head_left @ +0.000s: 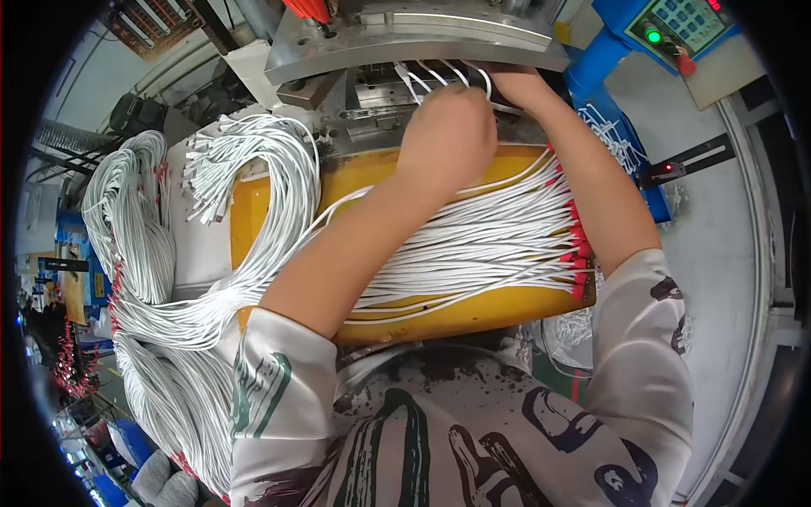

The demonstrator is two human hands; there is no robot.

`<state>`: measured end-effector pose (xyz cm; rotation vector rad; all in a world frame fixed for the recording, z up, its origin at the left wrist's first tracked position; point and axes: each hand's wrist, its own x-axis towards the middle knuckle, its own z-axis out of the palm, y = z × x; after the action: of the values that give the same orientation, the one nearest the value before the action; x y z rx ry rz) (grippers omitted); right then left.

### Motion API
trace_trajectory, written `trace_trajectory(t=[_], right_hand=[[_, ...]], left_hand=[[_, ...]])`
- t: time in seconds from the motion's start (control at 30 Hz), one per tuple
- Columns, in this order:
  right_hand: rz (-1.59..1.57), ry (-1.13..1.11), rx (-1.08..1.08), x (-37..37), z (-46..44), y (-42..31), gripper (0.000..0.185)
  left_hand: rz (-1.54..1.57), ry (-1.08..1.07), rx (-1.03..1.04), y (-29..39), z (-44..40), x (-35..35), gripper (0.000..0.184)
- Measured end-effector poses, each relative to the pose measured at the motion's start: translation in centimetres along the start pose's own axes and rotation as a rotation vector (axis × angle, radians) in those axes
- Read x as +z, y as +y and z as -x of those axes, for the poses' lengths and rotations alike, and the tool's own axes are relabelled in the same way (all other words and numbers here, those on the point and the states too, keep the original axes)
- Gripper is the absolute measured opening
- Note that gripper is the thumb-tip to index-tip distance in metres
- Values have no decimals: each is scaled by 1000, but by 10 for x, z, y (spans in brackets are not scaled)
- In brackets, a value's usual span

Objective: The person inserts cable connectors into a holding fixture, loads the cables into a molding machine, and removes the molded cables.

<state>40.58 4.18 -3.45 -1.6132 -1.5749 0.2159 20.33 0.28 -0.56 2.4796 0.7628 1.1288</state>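
Note:
At the metal press mould (372, 97), my left hand (449, 131) is closed with its fingers curled around white cables (422, 80) that lie across the mould. Close by on the right, my right hand (509, 83) reaches under the upper metal plate (422, 42); its fingers are mostly hidden there. Below both hands, many white cables (473, 245) with red ends lie side by side on a yellow board (422, 325). More cables bend round in a bundle (283, 160) at the left, with their white connectors near the board's left edge.
Looped cable bundles (127, 211) hang at the far left. A control panel (680, 34) with a lit green button stands at the top right. Under it, a blue bin (655, 198) holds white scraps. A dark bracket (693, 160) juts in from the right.

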Motion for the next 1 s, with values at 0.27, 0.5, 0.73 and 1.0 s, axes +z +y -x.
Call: trace_trajectory(t=[0.27, 0.5, 0.73, 1.0], right_hand=[[112, -3, -230, 26, -53, 32, 44], [222, 33, -236, 27, -37, 26, 39], [246, -298, 170, 12, 70, -84, 33], [610, -552, 208, -81, 132, -129, 31]], left_hand=[[-131, -78, -176, -31, -19, -2, 27], [-136, -222, -305, -21, -24, -14, 32], [-140, -221, -332, -22, -30, -17, 33], [-286, -367, -263, -20, -18, -36, 42]])
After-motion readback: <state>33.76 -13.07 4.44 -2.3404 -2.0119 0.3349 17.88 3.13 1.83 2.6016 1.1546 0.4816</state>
